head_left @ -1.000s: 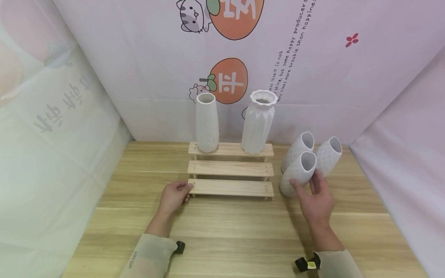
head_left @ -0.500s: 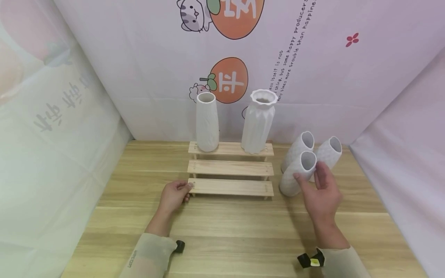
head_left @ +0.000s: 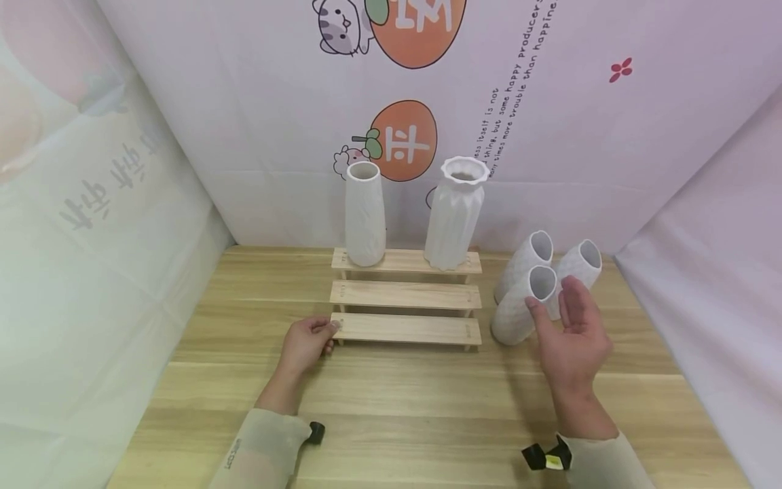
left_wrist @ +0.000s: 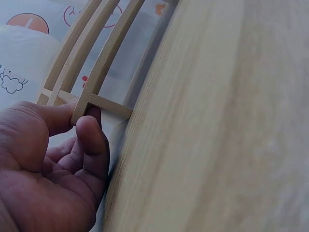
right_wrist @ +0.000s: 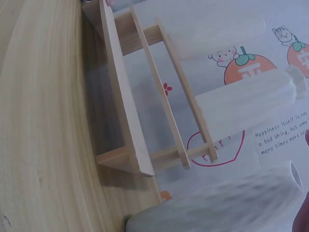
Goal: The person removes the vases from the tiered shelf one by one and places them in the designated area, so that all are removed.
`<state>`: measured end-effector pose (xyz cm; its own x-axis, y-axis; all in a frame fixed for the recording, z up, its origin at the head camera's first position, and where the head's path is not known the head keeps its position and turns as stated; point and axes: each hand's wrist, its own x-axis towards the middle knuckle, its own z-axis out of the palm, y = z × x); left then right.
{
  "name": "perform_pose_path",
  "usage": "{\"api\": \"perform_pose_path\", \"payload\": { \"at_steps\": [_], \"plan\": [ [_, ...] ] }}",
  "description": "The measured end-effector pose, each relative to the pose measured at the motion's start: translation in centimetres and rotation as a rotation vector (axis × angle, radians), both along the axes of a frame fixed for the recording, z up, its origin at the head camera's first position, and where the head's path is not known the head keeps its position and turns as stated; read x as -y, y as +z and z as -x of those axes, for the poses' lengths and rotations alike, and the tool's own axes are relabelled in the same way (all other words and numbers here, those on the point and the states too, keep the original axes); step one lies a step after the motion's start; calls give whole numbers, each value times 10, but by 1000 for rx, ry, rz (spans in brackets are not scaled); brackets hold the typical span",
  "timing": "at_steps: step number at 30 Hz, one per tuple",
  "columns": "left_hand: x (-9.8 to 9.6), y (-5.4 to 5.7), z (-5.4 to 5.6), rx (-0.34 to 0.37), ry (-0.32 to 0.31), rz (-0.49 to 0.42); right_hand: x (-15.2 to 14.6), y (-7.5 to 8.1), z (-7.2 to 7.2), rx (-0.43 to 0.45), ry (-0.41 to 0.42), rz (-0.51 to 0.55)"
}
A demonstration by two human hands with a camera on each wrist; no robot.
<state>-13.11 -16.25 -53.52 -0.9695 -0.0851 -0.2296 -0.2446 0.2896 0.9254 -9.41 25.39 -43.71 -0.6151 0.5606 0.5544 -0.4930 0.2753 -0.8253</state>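
Note:
A three-tier wooden display stand (head_left: 406, 329) sits on the table. My left hand (head_left: 307, 345) pinches the left end of its lowest step; in the left wrist view, thumb and forefinger close on that slat (left_wrist: 104, 63). Three white textured vases with slanted mouths stand to the right of the stand: a front one (head_left: 513, 314), a back one (head_left: 518, 268) and a right one (head_left: 582, 265). Beside the front vase is my right hand (head_left: 574, 350), fingers loosely spread, thumb tip at its rim in the head view. In the right wrist view little of that hand shows.
On the top step stand a smooth tall white vase (head_left: 365, 221) and a pleated white vase with a ruffled rim (head_left: 455, 221). Printed cloth (head_left: 275, 136) hangs behind and along both sides of the wooden table (head_left: 403, 414).
My right hand has loosened from the front textured vase and drawn back to the right. That vase stays upright where it was. My left hand keeps its pinch on the stand.

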Motion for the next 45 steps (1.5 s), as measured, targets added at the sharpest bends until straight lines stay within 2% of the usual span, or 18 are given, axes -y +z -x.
{"api": "perform_pose_path", "payload": {
  "at_steps": [4, 11, 15, 21, 26, 32, 39, 45],
  "plan": [
    [0, 1, 0, -2, -5, -2, 7, 3, 0, -41, 6, 0],
    [1, 1, 0, -11, -9, -15, 27, 10, 0, -135, 76, 96],
    [1, 1, 0, -15, -9, -16, 32, 6, 4, -134, 111, 93],
    [0, 2, -1, -27, -11, -14, 43, 8, 4, -76, 90, -18],
    [1, 3, -2, -30, -13, -8, 50, 9, 5, -26, 108, -86],
    [1, 1, 0, -30, -11, -15, 50, 1, 13, 78, 170, -88],
    [1, -2, 0, -20, -2, -15, 58, 3, 15, 225, 235, -122],
    [0, -2, 0, -16, 6, -35, 61, 2, 24, 273, 259, -172]
  ]
}}
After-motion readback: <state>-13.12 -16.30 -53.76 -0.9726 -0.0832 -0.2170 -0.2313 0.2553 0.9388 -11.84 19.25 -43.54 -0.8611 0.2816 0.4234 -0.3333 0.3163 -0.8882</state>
